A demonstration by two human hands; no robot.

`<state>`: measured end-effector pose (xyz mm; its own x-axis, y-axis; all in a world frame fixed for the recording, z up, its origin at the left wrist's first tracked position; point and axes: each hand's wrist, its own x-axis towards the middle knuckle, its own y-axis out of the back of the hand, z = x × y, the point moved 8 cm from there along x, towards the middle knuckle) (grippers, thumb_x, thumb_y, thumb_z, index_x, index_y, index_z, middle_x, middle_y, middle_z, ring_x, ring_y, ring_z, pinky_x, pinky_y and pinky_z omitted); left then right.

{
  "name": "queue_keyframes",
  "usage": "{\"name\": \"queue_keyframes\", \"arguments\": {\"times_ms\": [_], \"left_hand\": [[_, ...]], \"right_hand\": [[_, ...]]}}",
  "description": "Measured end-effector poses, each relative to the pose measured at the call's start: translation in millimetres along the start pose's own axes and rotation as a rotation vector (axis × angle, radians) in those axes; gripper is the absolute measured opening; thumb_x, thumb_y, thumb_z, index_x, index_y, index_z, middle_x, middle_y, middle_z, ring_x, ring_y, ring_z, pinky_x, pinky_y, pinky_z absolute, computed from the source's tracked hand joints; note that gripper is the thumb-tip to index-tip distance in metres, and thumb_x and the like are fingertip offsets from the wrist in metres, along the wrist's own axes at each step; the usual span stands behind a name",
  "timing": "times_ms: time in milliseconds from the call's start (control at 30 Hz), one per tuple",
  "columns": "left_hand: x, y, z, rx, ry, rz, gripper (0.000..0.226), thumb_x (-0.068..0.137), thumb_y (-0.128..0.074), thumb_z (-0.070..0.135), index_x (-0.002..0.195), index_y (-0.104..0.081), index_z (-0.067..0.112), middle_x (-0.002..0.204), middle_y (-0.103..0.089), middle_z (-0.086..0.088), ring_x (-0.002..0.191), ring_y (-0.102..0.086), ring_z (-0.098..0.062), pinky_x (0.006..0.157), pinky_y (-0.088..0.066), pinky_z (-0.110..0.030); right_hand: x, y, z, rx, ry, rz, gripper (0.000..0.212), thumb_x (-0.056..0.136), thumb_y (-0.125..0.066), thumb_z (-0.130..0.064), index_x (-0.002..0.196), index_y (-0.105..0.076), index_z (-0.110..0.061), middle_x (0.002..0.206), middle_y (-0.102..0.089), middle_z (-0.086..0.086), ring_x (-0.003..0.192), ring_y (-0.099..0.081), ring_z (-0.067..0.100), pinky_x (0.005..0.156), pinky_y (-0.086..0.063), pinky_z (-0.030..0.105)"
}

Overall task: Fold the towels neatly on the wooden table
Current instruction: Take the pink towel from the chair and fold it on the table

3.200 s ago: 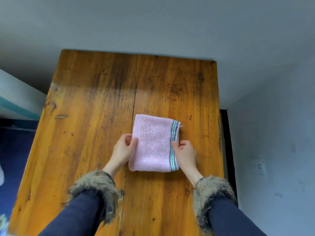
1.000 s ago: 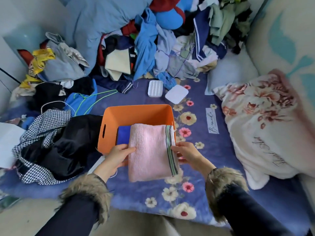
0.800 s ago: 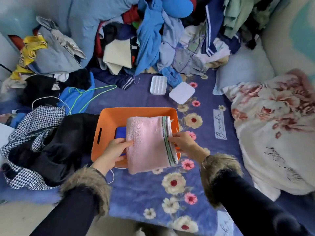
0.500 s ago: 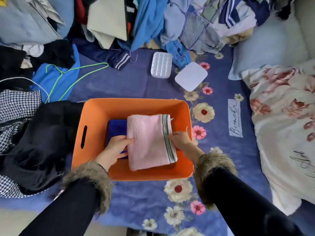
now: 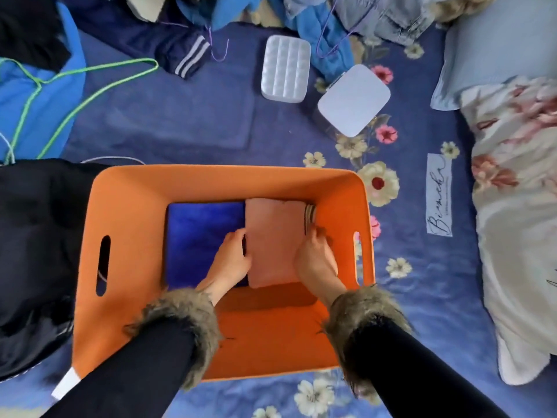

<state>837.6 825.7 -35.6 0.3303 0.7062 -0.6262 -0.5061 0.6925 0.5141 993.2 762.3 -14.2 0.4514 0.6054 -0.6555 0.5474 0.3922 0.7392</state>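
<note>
Pink towel point(image 5: 272, 241), folded, lies flat on the floor of the orange bin point(image 5: 229, 179), in its R half, striped edge toward the bin's R wall. Going L to R:

Far L: black garment point(image 5: 36, 236) bunched against the bin's L wall; behind it a blue cloth w/ a green wire hanger point(image 5: 75, 89) on top.

Bin's L wall has a slot handle. Inside, L of centre, a folded blue towel point(image 5: 202, 233) lies flat, its R edge touching the pink one's L edge.

Left hand point(image 5: 232, 260) sits over the blue towel's R part, fingers curled at the pink towel's L edge, tips tucked down along the seam btwn the two – gripping that edge. Fur cuff & dark sleeve run back over the bin's near wall.

Right hand point(image 5: 316, 257) is on the pink towel's R side, fingers bent at the striped edge, pinching it near the bin's R wall. Same fur cuff.

Behind the bin on the floral blue bedsheet point(image 5: 187, 122): white dimpled tray point(image 5: 285, 72), then a white rounded lid point(image 5: 354, 99) just R of it; clothes pile along the top.

Far R: floral pillow point(image 5: 518, 206), well apart from the bin.
</note>
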Motion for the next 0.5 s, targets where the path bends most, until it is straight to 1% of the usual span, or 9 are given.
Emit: {"name": "queue_keyframes", "arguments": {"times_ms": [33, 100, 167, 233, 267, 333, 367, 433, 500], "left_hand": [[-4, -4, 5, 0.188, -0.114, -0.006, 0.058, 0.090, -0.054, 0.012, 0.143, -0.030, 0.013, 0.145, -0.034, -0.007, 0.131, -0.037, -0.024, 0.101, -0.041, -0.036], [-11, -16, 14, 0.476, -0.299, -0.029, 0.074, 0.088, -0.058, 0.016, 0.148, -0.015, 0.016, 0.155, -0.010, -0.007, 0.143, -0.012, -0.025, 0.111, -0.029, -0.039], [-9, -26, 16, 0.621, -0.363, -0.062, 0.093, 0.085, -0.062, 0.027, 0.149, 0.006, 0.021, 0.155, 0.018, -0.006, 0.143, 0.015, -0.025, 0.117, -0.005, -0.042], [3, -34, 12, 0.695, -0.361, -0.089, 0.109, 0.081, -0.066, 0.037, 0.140, 0.025, 0.021, 0.144, 0.036, -0.007, 0.134, 0.032, -0.023, 0.113, 0.011, -0.042], [10, -36, 10, 0.727, -0.351, -0.099, 0.114, 0.079, -0.067, 0.042, 0.136, 0.029, 0.020, 0.140, 0.040, -0.008, 0.131, 0.035, -0.022, 0.111, 0.014, -0.041], [24, -41, 4, 0.805, -0.340, -0.113, 0.119, 0.076, -0.066, 0.050, 0.134, 0.033, 0.020, 0.137, 0.042, -0.009, 0.128, 0.036, -0.021, 0.109, 0.017, -0.042], [29, -43, 2, 0.842, -0.343, -0.117, 0.120, 0.075, -0.065, 0.053, 0.133, 0.034, 0.021, 0.137, 0.042, -0.010, 0.128, 0.035, -0.021, 0.108, 0.018, -0.043], [34, -46, 0, 0.879, -0.350, -0.117, 0.120, 0.074, -0.063, 0.058, 0.133, 0.035, 0.023, 0.137, 0.042, -0.010, 0.129, 0.035, -0.020, 0.108, 0.018, -0.045], [33, -46, 0, 0.895, -0.335, -0.127, 0.120, 0.073, -0.062, 0.061, 0.133, 0.035, 0.024, 0.138, 0.042, -0.009, 0.130, 0.034, -0.019, 0.109, 0.016, -0.048]], "right_hand": [[1, -11, -2, -0.131, 0.050, -0.017, 0.053, 0.094, -0.038, -0.014, 0.144, -0.022, -0.003, 0.149, -0.018, 0.020, 0.137, -0.021, 0.034, 0.112, -0.023, 0.042], [-1, -26, -6, -0.232, 0.116, -0.046, 0.061, 0.095, -0.035, -0.014, 0.148, -0.007, -0.006, 0.155, -0.003, 0.017, 0.143, -0.006, 0.033, 0.117, -0.010, 0.044], [-1, -26, -16, -0.229, 0.232, 0.038, 0.062, 0.091, -0.034, -0.013, 0.148, -0.011, -0.004, 0.156, -0.004, 0.020, 0.143, -0.006, 0.037, 0.117, -0.011, 0.048], [5, -20, -22, -0.239, 0.309, 0.142, 0.070, 0.085, -0.050, -0.016, 0.146, -0.020, -0.002, 0.154, -0.008, 0.023, 0.142, -0.010, 0.040, 0.115, -0.017, 0.051], [10, -21, -22, -0.274, 0.319, 0.100, 0.077, 0.086, -0.054, -0.019, 0.148, -0.012, -0.005, 0.155, 0.000, 0.021, 0.143, -0.003, 0.038, 0.117, -0.012, 0.049], [28, -33, -15, -0.396, 0.282, -0.056, 0.085, 0.090, -0.052, -0.026, 0.149, 0.008, -0.015, 0.155, 0.018, 0.014, 0.143, 0.014, 0.031, 0.117, 0.002, 0.043], [36, -35, -12, -0.459, 0.255, -0.088, 0.090, 0.089, -0.054, -0.029, 0.148, 0.013, -0.019, 0.154, 0.022, 0.012, 0.143, 0.016, 0.030, 0.116, 0.004, 0.042], [48, -39, -8, -0.493, 0.227, -0.089, 0.103, 0.083, -0.063, -0.034, 0.146, 0.018, -0.023, 0.153, 0.026, 0.009, 0.143, 0.017, 0.030, 0.116, 0.002, 0.043], [51, -42, -7, -0.486, 0.228, -0.097, 0.110, 0.080, -0.066, -0.037, 0.145, 0.020, -0.023, 0.153, 0.026, 0.009, 0.143, 0.016, 0.031, 0.116, -0.002, 0.043]]}}
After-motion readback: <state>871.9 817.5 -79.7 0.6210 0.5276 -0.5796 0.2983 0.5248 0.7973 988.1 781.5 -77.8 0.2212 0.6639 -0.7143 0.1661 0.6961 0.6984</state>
